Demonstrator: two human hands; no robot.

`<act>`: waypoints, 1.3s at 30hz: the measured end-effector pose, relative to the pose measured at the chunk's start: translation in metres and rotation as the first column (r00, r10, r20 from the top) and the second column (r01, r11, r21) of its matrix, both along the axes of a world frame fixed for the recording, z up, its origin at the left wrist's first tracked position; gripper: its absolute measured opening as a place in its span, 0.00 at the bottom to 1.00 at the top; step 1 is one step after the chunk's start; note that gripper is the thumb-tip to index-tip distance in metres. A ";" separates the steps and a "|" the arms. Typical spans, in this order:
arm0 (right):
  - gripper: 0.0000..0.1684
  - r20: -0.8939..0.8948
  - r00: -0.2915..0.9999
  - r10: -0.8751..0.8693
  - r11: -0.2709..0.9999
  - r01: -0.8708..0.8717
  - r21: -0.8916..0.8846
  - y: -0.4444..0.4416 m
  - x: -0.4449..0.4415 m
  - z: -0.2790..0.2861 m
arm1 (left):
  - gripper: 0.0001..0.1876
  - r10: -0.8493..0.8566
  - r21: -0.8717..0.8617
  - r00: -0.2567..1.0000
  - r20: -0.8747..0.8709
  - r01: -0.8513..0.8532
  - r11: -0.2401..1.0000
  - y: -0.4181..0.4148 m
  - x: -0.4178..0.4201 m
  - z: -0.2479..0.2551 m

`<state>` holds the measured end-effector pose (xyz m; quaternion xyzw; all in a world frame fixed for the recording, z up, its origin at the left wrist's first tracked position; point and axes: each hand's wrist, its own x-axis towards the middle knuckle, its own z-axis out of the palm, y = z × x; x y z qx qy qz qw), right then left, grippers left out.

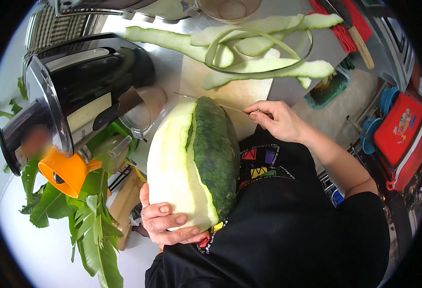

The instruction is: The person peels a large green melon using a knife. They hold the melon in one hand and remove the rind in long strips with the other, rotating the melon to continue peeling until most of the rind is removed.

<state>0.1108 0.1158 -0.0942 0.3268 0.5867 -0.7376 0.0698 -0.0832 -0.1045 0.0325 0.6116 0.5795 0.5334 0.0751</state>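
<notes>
A large dark-green melon or gourd leans against the front of my black shirt, its left side peeled to pale flesh. My left hand supports its lower end, fingers spread over the peeled side. With my right hand I grip a thin-bladed knife by its near end. The blade runs across the melon's far end, partly hidden by it, and its tip shows on the left. Beyond lies a pale cutting board. Long strips of green peel are heaped over the board and the steel counter.
At left stand a black juicer, a clear jug and an orange funnel-shaped part. Large green leaves spread below. A wooden-handled knife rests on red cloth. A green bin stands beside the counter.
</notes>
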 end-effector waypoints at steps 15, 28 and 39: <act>0.16 0.089 0.981 0.172 0.979 -0.160 -0.124 0.027 -0.018 -0.030 | 0.14 -0.007 0.002 1.000 0.030 0.006 1.000 0.009 -0.017 -0.004; 0.20 0.138 0.926 0.352 0.908 -0.301 -0.292 0.071 -0.045 -0.030 | 0.12 0.101 -0.094 0.995 0.024 -0.098 0.991 0.013 -0.011 0.007; 0.21 -0.165 0.981 0.103 0.971 -0.135 -0.197 0.087 -0.058 -0.006 | 0.12 0.132 -0.146 0.991 -0.015 -0.133 0.980 0.014 0.000 0.015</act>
